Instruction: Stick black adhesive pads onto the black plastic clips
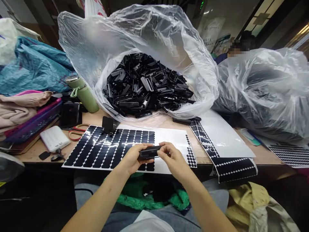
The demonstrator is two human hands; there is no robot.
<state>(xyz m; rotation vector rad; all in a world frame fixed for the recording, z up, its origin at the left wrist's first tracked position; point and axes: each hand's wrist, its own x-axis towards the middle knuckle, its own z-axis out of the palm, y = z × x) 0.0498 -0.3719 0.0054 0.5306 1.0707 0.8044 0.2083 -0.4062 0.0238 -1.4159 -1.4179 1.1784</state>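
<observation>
My left hand is closed around a small black plastic part, holding it level above a sticker sheet. At the part's right end, the fingers of my right hand are pinched together; whether a sticker is between them is too small to tell. Beneath both hands lies the white sheet of black stickers, with rows of rounded pads on its left and small dots along its right edge. Its bare backing shows in between. A black folding stand rests on the sheet's top edge.
Behind the sheet, a big clear plastic bag holds many black parts. More sticker sheets overhang the table edge at right. On the left are red-handled scissors, a white power bank, a phone and a green flask. A person sits beyond.
</observation>
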